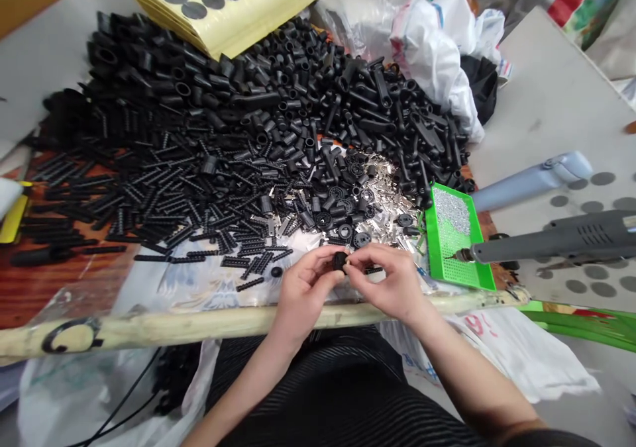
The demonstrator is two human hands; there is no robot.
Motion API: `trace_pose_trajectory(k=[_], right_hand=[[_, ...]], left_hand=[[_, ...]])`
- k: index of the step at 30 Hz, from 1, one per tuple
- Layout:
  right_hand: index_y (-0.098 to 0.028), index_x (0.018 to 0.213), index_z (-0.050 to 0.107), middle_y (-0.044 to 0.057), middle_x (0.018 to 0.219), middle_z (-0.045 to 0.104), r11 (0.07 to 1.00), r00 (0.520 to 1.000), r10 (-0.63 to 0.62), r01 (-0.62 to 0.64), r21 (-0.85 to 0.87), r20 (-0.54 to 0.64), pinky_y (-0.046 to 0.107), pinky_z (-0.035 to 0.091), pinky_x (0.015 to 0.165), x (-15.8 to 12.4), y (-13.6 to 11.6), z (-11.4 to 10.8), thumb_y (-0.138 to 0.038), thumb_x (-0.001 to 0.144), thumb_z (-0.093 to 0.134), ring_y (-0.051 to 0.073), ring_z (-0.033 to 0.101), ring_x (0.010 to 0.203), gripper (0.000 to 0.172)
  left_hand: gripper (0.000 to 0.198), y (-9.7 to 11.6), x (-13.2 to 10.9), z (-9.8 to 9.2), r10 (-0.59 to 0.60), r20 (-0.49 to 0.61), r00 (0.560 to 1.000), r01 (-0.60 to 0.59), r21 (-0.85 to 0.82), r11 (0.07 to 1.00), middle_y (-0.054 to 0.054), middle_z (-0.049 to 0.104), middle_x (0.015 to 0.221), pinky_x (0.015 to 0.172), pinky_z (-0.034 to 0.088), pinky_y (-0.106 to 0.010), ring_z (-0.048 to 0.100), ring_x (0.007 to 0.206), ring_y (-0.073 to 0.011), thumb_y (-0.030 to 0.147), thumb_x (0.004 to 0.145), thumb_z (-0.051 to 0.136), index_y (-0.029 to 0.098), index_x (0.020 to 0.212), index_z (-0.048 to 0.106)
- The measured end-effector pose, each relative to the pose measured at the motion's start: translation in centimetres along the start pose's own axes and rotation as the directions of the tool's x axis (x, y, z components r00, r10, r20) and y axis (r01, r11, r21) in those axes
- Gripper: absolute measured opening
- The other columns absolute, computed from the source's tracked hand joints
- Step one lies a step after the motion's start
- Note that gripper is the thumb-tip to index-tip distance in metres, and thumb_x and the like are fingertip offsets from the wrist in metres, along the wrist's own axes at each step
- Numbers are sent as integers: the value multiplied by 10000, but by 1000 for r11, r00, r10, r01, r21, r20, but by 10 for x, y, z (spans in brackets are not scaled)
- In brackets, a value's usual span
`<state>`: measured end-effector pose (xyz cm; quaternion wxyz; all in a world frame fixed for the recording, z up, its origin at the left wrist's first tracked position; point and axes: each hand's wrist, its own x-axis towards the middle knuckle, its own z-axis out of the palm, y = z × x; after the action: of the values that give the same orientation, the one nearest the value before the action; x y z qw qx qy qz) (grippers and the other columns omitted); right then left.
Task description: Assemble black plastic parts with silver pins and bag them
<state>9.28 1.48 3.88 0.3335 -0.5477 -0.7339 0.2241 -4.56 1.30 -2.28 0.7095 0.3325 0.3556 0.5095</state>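
Observation:
Close together near the table's front edge, both hands work on one small round black plastic part (340, 260). My left hand (307, 281) pinches the part between thumb and fingers. From the other side my right hand (385, 276) has thumb and forefinger closed at the part's edge; whatever tiny piece sits between those fingertips is too small to make out. Beyond the fingers lie black wheel-like discs (362, 239) and a spread of small shiny metal pieces (382, 192). Short black ribbed strips (256, 260) lie left of my left hand.
A big heap of black plastic tubes and handles (278, 83) fills the back. At right, a green tray (431, 242) holds small silvery screws, with a grey power screwdriver (556, 240) reaching over it. A pale pole (199, 326) borders the front. Yellow sticker sheets (218, 33) top the heap.

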Motion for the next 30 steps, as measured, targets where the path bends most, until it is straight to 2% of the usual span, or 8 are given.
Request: trace_pose_trajectory(k=[3,11,18,20,25,30], right_hand=[[-169,727,654,15,664,658,997,998,-64,65,-38,22,242,474,561,0,-1,-5,-124,787,591,129,593,575,98],[-185,751,675,24,710,677,996,1000,2,-4,94,16,275,497,605,-2,10,-1,-127,810,621,156,616,635,99],[-190,788,652,32,737,669,998,999,-54,54,39,6,293,500,622,-3,14,3,-137,846,579,170,612,658,108],[-189,794,641,33,736,665,997,996,-82,82,7,18,286,497,623,-3,15,2,-137,856,561,171,613,662,113],[-178,836,630,43,747,651,987,988,-149,150,-63,29,278,483,617,-5,21,2,-129,875,531,169,604,663,117],[-187,837,632,42,756,663,989,990,-142,141,-33,-17,284,494,623,-9,21,5,-142,877,539,170,610,667,111]], left_hand=[[271,-1,-1,0,7,0,1000,-7,-10,1000,-10,727,985,837,514,-213,660,925,-138,82,739,645,210,975,686],[261,2,0,4,-30,-58,998,31,16,999,-35,736,927,811,533,-262,672,872,-168,105,698,657,170,950,679],[275,0,2,4,-42,-80,996,47,55,997,-53,740,935,814,538,-277,675,882,-181,149,701,648,152,975,668],[287,-1,2,4,-27,-88,996,35,92,995,-65,736,975,830,539,-291,675,911,-192,165,711,639,145,997,659],[287,-2,-3,6,63,-93,994,-31,307,951,-73,722,1025,855,535,-310,673,939,-208,188,763,590,147,1042,648],[269,-2,-5,7,90,-85,992,-65,266,962,-71,724,1000,839,545,-305,675,935,-207,190,779,580,146,1040,623]])
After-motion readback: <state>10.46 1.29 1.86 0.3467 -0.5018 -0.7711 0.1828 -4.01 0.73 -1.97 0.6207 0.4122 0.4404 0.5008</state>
